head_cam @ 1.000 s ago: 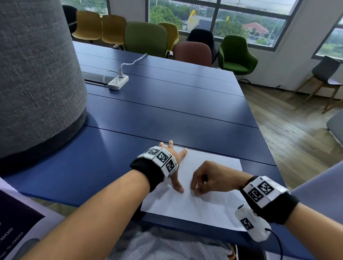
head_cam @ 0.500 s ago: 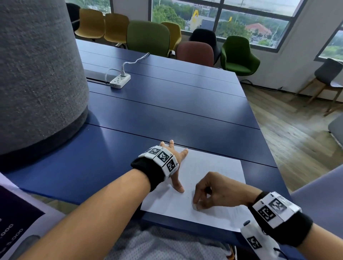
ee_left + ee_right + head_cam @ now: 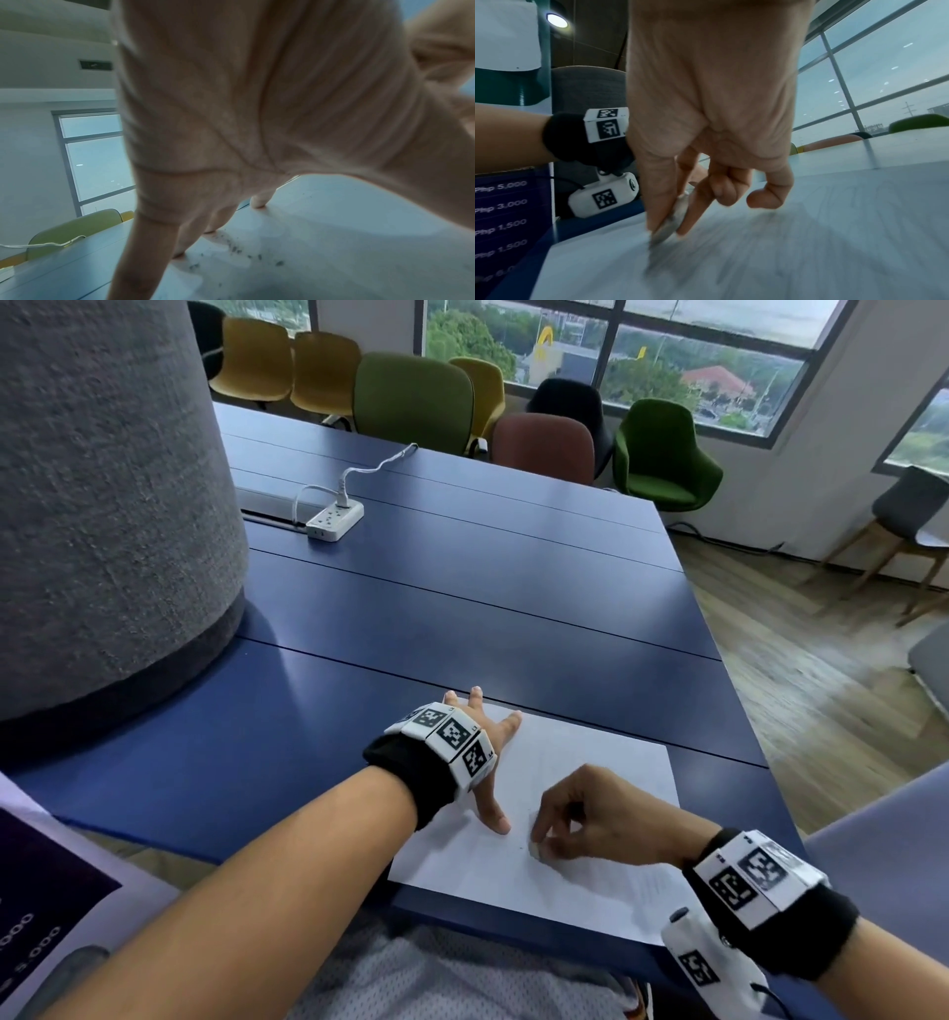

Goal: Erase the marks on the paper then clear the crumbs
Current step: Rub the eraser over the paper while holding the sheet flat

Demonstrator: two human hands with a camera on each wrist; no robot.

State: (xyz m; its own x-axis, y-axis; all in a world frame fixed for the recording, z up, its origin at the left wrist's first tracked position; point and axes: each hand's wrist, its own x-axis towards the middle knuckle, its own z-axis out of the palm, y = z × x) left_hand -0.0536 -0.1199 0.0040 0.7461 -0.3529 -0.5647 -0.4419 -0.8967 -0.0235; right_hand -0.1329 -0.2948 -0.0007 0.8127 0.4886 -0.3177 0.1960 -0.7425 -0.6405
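While the left hand [image 3: 480, 747] presses spread, straight fingers onto the paper [image 3: 590, 891], the right hand [image 3: 590, 819] just beside it pinches an eraser [image 3: 677, 217] against the sheet.

The right hand [image 3: 590, 819], pinching a small whitish eraser [image 3: 535, 851] in its fingers [image 3: 659, 203], is sliding along the white sheet of paper [image 3: 590, 880], from beside the left thumb toward the lower right of the head view and now partway back, its wrist swinging toward the frame's bottom right corner.
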